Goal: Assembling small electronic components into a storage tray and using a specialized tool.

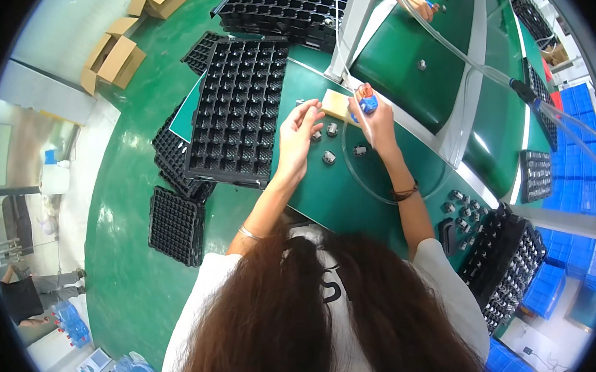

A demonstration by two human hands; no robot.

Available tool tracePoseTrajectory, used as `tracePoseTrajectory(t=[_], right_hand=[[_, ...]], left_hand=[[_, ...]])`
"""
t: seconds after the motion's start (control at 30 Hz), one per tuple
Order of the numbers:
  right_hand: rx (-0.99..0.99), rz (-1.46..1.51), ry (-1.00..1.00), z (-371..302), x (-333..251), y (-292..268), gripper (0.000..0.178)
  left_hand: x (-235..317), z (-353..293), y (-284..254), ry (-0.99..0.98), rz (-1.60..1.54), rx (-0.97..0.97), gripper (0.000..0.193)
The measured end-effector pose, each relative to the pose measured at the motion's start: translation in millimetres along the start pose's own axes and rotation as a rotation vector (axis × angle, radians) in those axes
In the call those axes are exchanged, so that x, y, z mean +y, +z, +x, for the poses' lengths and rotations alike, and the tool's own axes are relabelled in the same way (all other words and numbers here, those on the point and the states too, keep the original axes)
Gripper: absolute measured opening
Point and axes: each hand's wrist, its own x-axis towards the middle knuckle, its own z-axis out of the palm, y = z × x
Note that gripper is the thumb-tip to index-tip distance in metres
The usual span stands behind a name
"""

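My right hand (378, 123) is closed round a small blue and orange hand tool (368, 101), with a clear thin tube near it; its exact kind does not show. Just left of it lies a pale yellow block (336, 106) on the green tabletop (316, 202). At the block's left end the fingers of my left hand (296, 140) are pinched together, and whatever they hold is too small to make out. Several small silvery metal parts lie close by, among them one part (329, 157) below the block and another part (359, 151) beside my right wrist.
A large black compartment tray (239, 111) stands left of my left hand, with more black trays (176, 226) beyond it. To the right run a metal rail (421, 127) and a green belt (406, 63), where another person's hand (420, 7) reaches in. A filled black tray (504, 269) sits lower right.
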Motion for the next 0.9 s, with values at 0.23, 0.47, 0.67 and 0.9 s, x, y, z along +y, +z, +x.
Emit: tracePoseTrajectory(t=[0.23, 0.47, 0.67, 0.9], right_hand=[[0.002, -0.050, -0.104, -6, -9, -8, 0.052], [-0.257, 0.009, 0.051, -18, 4, -60, 0.073], [-0.318, 0.077, 0.127, -19, 8, -67, 0.070], [-0.078, -0.023, -0.118, -14, -9, -15, 0.053]], left_hand=[[-5, -4, -15, -0.054, -0.063, 0.027, 0.034], [5, -7, -36, -0.035, 0.022, 0.075, 0.030], [0, -4, -40, -0.033, 0.070, 0.076, 0.030], [-11, -11, -30, -0.082, 0.062, 0.003, 0.028]])
